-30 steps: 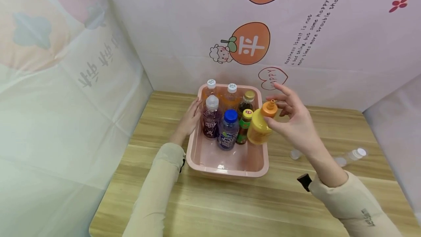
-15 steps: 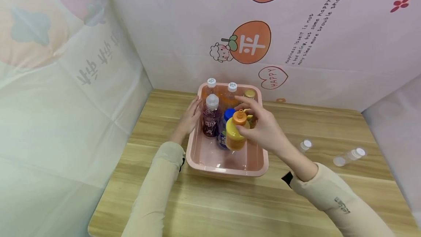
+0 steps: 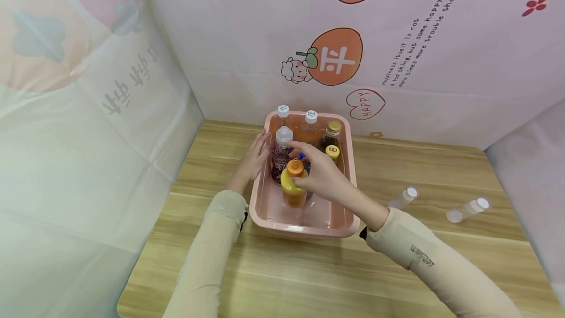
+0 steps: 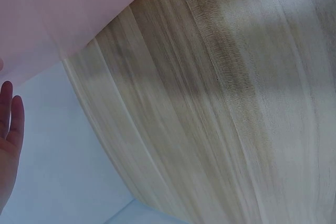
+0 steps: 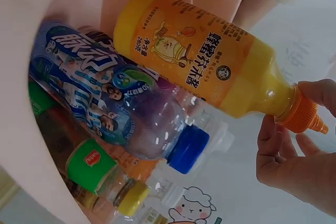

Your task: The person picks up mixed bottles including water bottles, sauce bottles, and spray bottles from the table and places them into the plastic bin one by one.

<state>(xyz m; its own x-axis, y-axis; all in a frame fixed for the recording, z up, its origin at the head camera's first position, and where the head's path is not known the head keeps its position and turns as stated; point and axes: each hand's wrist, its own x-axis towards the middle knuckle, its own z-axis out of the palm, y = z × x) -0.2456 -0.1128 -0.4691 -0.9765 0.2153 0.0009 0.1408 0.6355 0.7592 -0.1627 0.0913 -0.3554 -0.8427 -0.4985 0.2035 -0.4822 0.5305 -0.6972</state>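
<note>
My right hand [image 3: 324, 174] pinches the yellow squeeze bottle [image 3: 293, 191] by its orange cap, holding it over the front left part of the pink basin [image 3: 265, 224]. In the right wrist view the thumb and fingers of that hand [image 5: 299, 150] grip the orange cap [image 5: 300, 109], beside a blue-capped bottle [image 5: 113, 93]. My left hand [image 3: 254, 160] rests on the basin's left side with its fingers fairly straight. Behind the squeeze bottle stands a dark purple bottle [image 3: 280, 157]. A gold-capped bottle [image 3: 330, 136] and a yellow-capped bottle [image 3: 332, 153] stand at the right.
Two white-capped bottles, left [image 3: 283, 114] and right [image 3: 311, 120], stand at the basin's back. On the wooden table [image 3: 300, 278] to the right lie two small clear containers, one nearer [image 3: 403, 197] and one farther [image 3: 469, 210]. Printed cloth [image 3: 247, 38] hangs behind.
My right hand has carried the yellow squeeze bottle left, from the basin's right side across the blue-capped bottle to the front of the purple one. My left hand has stayed at the basin's left side.
</note>
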